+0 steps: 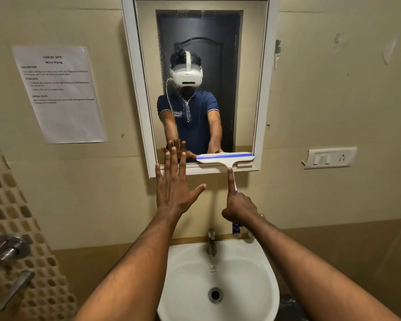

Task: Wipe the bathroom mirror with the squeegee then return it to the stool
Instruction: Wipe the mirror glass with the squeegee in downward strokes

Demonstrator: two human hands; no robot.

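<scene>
Squeegee [226, 158] sits at mirror [202, 66] bottom edge, center-right of frame, blade on glass. Right hand [239, 207] grip clamped on its handle, index finger along the neck. Left hand [174, 181] flat, fingers apart, holding nothing. Looks light, stiff plastic w/ soft blade; wet handle may slip, so hold mid-handle.

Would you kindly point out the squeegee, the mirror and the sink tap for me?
squeegee [225, 158]: head view, on the white and blue blade bar.
mirror [245, 66]: head view, on the bare glass at upper right.
sink tap [211, 244]: head view, on the metal spout.
</scene>
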